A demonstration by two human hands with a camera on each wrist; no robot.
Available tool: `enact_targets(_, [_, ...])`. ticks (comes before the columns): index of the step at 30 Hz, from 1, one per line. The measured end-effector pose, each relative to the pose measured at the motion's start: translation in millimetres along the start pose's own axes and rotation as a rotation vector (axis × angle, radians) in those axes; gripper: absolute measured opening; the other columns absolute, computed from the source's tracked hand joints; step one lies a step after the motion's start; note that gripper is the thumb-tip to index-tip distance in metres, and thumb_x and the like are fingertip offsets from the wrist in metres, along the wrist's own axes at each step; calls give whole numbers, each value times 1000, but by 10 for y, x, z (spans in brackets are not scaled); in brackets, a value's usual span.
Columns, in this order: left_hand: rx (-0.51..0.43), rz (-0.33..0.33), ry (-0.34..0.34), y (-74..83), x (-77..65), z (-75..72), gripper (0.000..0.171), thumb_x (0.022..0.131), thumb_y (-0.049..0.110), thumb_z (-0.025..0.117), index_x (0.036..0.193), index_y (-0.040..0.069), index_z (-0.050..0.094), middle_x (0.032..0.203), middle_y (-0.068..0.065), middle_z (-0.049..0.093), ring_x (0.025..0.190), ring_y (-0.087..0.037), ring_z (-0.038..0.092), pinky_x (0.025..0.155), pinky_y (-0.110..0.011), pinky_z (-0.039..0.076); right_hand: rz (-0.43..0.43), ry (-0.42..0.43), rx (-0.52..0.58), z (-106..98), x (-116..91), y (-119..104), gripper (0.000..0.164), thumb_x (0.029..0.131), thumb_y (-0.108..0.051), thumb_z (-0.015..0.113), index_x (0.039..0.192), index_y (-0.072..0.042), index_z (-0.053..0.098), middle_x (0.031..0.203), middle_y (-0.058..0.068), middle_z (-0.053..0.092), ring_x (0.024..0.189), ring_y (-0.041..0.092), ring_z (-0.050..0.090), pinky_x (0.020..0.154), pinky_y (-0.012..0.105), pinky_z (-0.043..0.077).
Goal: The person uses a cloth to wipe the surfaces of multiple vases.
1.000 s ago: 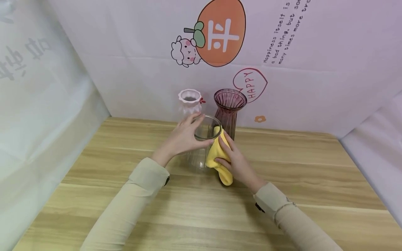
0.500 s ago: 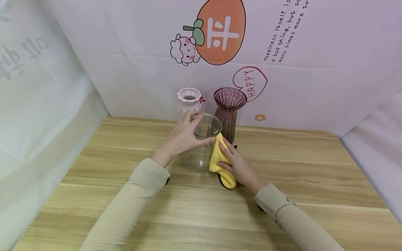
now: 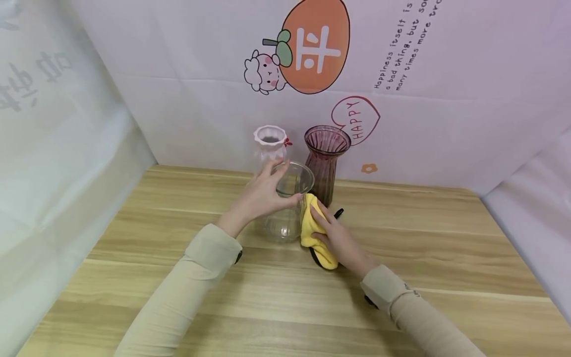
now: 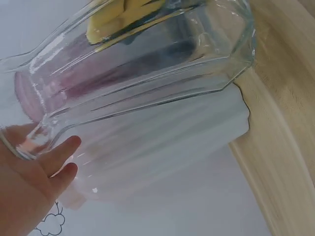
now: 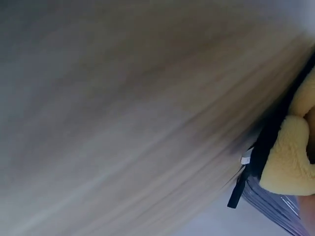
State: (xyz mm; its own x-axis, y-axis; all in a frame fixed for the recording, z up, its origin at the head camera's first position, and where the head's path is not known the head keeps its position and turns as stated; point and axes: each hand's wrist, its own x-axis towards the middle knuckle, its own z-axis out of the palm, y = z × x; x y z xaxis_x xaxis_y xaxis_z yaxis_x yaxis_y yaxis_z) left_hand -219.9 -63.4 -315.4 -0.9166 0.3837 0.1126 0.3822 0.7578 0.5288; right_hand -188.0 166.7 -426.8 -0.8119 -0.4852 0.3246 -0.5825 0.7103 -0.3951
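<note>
A clear glass vase [image 3: 284, 225] stands upright in the middle of the table. My left hand [image 3: 262, 198] grips it just below the rim, thumb in front and fingers around the far left side. In the left wrist view, fingertips [image 4: 63, 164] curl around the neck of the vase. My right hand [image 3: 341, 243] holds a folded yellow cloth [image 3: 309, 230] with a black edge against the right side of the vase. The right wrist view catches the cloth [image 5: 288, 162] and its black hanging loop at the right edge; most of that hand is out of frame.
Close behind stand a purple ribbed glass vase [image 3: 322, 171] and a white vase [image 3: 270, 141] with a scalloped rim and red ornament. A printed fabric backdrop [image 3: 200, 109] rises at the table's back edge. Wood-grain tabletop [image 3: 267, 307] extends in front and to both sides.
My right hand has slid the cloth down the vase's right side and slightly outward. A black loop now shows behind that hand. My left hand keeps its grip on the vase, which stays put.
</note>
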Motion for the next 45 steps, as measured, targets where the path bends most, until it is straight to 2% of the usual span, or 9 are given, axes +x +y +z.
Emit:
enact_targets(7, [29,24,-40,-7,15,-2,86,84,53,58,154,20,20,162,-4,14,144,-40,24,114,-61,23,-74,117,14,16,27,-5,73,83,-4,69,147,-1,33,151,24,31,126,44,49,96,47,50])
enact_targets(12, [18,42,-31,-44,17,-2,87,85,56,58,154,22,17,162,-2,13,144,-40,24,113,-63,24,-118,205,40,-61,138,-85,73,81,-1,69,145,2,35,149,27,34,128,44,47,99,47,48])
enact_targets(16, [23,33,-12,-52,11,3,92,84,63,56,154,21,15,163,-1,5,146,-39,19,114,-63,22,-119,234,71,-146,237,-168,72,82,0,67,146,2,33,149,26,34,130,44,45,101,48,46])
enact_targets(22, [61,20,12,-30,14,25,96,83,65,56,154,12,18,162,-5,9,149,-34,13,120,-56,13,-53,167,66,-141,273,-198,73,85,-6,66,146,7,29,151,29,26,131,47,41,103,53,44])
enact_targets(27, [95,28,11,-40,28,22,95,84,64,56,152,8,21,162,-5,14,150,-27,12,122,-51,10,-61,125,41,-59,271,-160,74,85,-9,66,146,9,27,151,32,21,130,49,41,99,53,47])
enact_targets(31, [85,41,12,-60,34,11,94,84,62,58,152,7,23,162,-5,16,149,-26,15,122,-52,11,-39,86,28,-14,244,-126,73,85,-10,67,146,6,29,151,30,24,127,48,45,96,52,50])
enact_targets(38, [90,27,22,-64,41,18,96,82,65,57,153,10,22,162,-7,13,149,-30,15,122,-52,9,73,-59,34,8,160,-102,72,91,-13,62,150,1,23,154,26,20,128,45,45,98,51,48])
enact_targets(42, [92,-10,45,-35,38,20,99,80,68,58,153,10,22,160,-12,17,147,-36,18,122,-51,12,88,-63,20,8,152,-124,72,91,-12,61,150,1,23,154,26,20,124,45,49,93,49,52])
enact_targets(45, [99,-17,51,-22,29,13,99,81,68,57,153,10,21,159,-12,20,147,-33,18,122,-50,12,81,-49,3,2,143,-149,70,91,-12,61,150,0,25,154,26,22,119,44,54,89,46,55])
